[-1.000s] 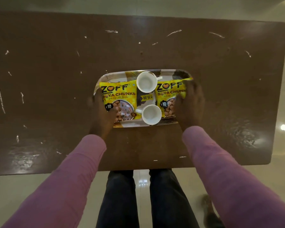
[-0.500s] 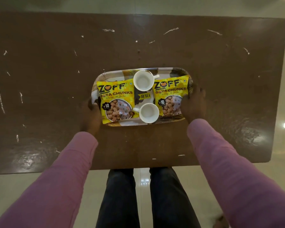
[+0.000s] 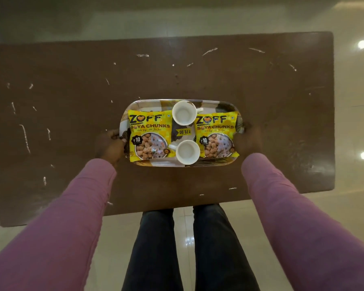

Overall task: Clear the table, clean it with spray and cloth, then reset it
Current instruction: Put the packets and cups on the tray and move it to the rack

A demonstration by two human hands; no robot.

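Oval glossy tray (image 3: 223, 106), leaf-patterned, over the middle of the scuffed brown table (image 3: 72, 101); lifted or resting, cannot tell. Left hand (image 3: 108, 143) and right hand (image 3: 248, 141) grip its short ends, fingers curled on the rim. Two shiny yellow packets (image 3: 148, 137) lie flat on it, two round white cups (image 3: 184, 112) between them.

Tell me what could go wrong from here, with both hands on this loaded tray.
The far cup and near cup stand loose on the tray; a tilt could slide or tip them. The left hand and right hand grip only its short ends, so an uneven lift may tilt it. The left packet and right packet of soya chunks lie unsecured and could slip off.
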